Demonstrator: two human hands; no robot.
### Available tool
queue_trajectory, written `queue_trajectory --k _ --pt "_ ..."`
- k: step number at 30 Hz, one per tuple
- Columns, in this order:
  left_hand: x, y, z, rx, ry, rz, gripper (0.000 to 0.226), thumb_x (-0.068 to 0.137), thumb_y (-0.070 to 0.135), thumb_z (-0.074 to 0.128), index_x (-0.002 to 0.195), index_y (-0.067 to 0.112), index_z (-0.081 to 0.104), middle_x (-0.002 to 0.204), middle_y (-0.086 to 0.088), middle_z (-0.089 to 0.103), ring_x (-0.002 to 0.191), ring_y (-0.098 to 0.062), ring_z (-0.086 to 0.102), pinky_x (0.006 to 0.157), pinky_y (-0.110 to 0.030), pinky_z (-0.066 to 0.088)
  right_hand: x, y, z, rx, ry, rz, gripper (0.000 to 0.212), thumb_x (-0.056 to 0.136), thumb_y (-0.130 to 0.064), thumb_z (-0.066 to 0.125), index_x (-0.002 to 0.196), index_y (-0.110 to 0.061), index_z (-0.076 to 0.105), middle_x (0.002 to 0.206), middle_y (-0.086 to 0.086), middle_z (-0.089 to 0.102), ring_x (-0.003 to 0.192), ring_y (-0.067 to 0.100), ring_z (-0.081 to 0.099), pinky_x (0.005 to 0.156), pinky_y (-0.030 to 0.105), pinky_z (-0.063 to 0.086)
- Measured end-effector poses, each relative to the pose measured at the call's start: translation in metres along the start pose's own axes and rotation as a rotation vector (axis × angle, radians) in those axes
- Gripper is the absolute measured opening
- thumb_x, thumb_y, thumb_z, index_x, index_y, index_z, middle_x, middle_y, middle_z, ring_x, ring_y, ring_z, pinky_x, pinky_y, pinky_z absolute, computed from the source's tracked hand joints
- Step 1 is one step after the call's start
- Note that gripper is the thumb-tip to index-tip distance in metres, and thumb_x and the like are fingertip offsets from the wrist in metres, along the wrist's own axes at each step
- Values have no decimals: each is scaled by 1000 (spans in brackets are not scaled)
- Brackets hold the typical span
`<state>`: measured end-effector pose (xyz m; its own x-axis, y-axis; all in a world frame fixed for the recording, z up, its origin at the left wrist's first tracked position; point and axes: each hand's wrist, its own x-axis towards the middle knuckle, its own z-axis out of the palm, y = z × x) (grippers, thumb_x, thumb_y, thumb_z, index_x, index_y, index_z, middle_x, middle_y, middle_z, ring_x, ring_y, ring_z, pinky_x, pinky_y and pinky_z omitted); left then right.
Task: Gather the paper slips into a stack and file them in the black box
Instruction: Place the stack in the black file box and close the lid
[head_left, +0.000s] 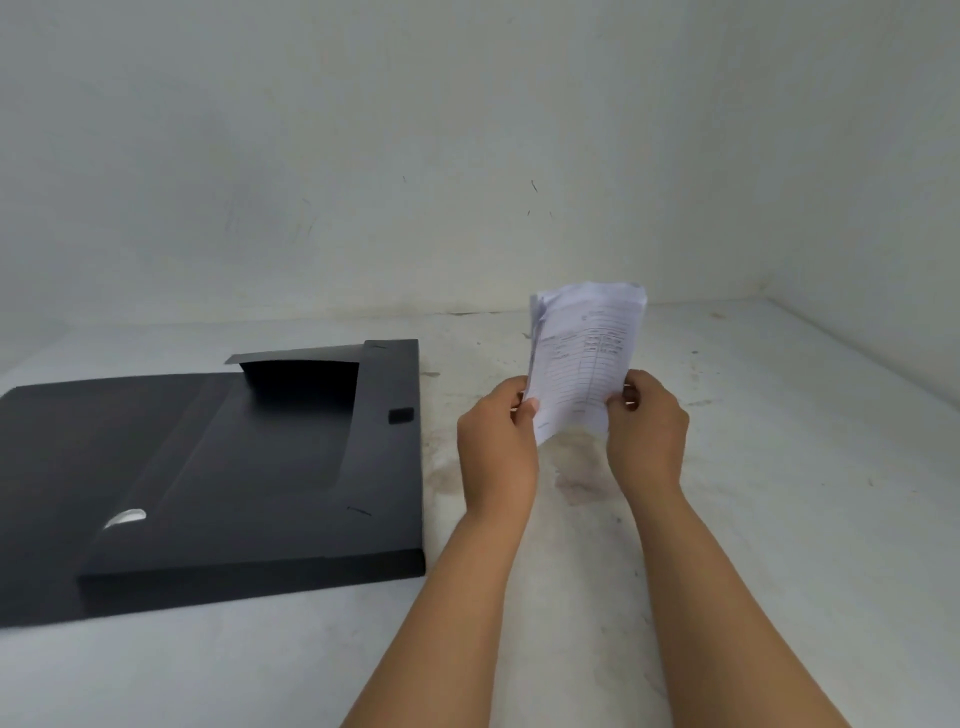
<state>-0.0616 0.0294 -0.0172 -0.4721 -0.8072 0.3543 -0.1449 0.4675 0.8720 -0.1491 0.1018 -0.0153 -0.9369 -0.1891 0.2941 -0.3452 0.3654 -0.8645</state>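
Note:
A stack of white paper slips (584, 353) with printed tables stands upright in the air above the table, right of centre. My left hand (496, 447) pinches its lower left edge and my right hand (647, 431) pinches its lower right edge. The top of the stack is uneven and slightly curled. The black box (249, 483) lies flat on the table to the left of my hands, with its lid folded out to the left and an inner flap raised at the back.
The white table (753, 467) is stained and scuffed, with a brownish patch under my hands. White walls close it off behind and at the right, meeting in a corner at the far right.

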Motion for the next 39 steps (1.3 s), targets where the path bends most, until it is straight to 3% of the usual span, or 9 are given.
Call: queue_trajectory --k 5,9,13,15,17,20,28,33,39 --pt "8 26 -43 9 -71 20 26 87 8 59 109 15 71 93 1 73 83 -15 66 67 -17 46 -33 -27 10 170 89 9 30 94 -8 45 120 -10 60 104 3 66 81 14 54 73 25 39" --pt "34 21 -118 -57 -147 -12 23 83 6 61 99 18 74 88 -3 76 81 -21 71 79 -41 59 -61 -64 30 221 -32 -106 29 96 -18 47 123 -17 58 97 -3 61 79 14 56 73 25 45" --pt "46 3 -195 -166 -235 -199 28 87 -3 59 114 3 66 91 -4 72 66 -5 71 60 -19 59 -82 -90 59 151 -268 -196 31 97 -25 47 126 -21 54 92 -6 58 76 11 56 67 18 43" --pt "48 -12 -226 -119 -246 -263 29 86 0 61 115 5 65 96 -3 72 72 -5 71 57 -14 57 -94 -96 76 77 -377 -254 33 96 -28 48 128 -22 52 89 -6 60 75 9 57 64 19 44" --pt "50 -29 -250 -60 -222 -320 30 86 1 62 115 7 65 101 -4 72 80 -8 69 57 -13 57 -105 -95 91 -27 -449 -299 38 95 -31 48 132 -22 49 94 -5 61 89 12 58 75 22 46" --pt "52 -51 -271 -5 -185 -397 29 85 0 62 114 6 65 103 -6 71 81 -10 67 60 -16 55 -115 -84 103 -322 -516 -441 41 96 -33 45 136 -22 45 128 -2 57 124 18 44 102 31 40" --pt "62 -78 -264 76 -234 -596 32 85 -8 59 116 -5 60 116 -21 66 92 -27 64 80 -33 53 -116 -78 107 -482 -535 -489 30 98 -26 37 115 -16 59 124 -2 60 128 17 43 106 30 37" --pt "62 -80 -239 110 -348 -647 48 83 -9 61 128 1 49 120 -22 61 91 -26 63 62 -25 54 -117 -79 108 -469 -511 -487 28 97 -26 39 113 -16 60 120 -1 62 122 15 46 102 29 40" --pt "59 -68 -205 148 -528 -611 50 81 -6 65 128 3 50 115 -18 63 89 -20 63 66 -21 55 -116 -79 108 -460 -516 -490 31 98 -23 37 120 -15 58 127 0 59 125 16 45 104 28 38"
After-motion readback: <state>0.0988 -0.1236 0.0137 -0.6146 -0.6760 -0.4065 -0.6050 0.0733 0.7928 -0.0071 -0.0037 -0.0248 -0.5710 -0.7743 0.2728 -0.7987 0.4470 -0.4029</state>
